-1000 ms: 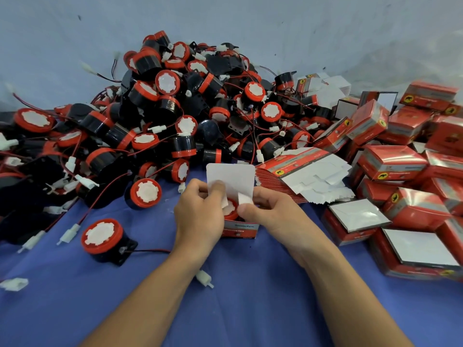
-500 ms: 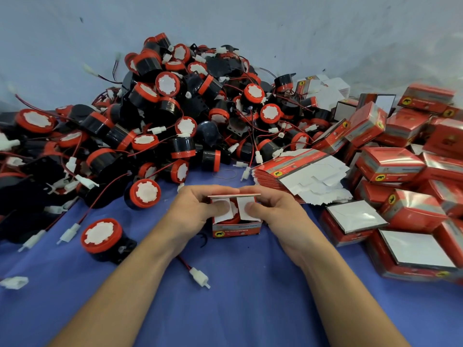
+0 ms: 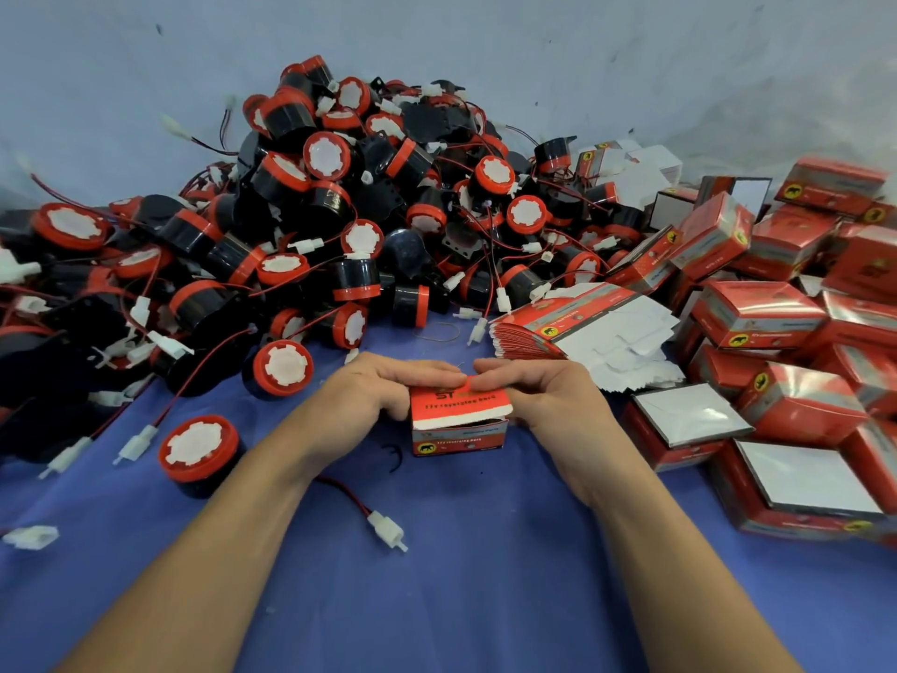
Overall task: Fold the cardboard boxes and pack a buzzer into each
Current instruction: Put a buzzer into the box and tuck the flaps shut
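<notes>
"12v reversing horn" on box (image 3: 461, 405)

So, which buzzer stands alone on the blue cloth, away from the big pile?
The upright buzzer left of the left hand, white face up; the others lie in or against the pile.

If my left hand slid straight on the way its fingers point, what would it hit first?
Your left hand would most likely meet the right hand first, fingertip to fingertip, above the red box.

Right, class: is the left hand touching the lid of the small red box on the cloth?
Touching. The head view shows the left hand with its fingers lying across the far edge of the lid of the box, with no gap between them.
</notes>
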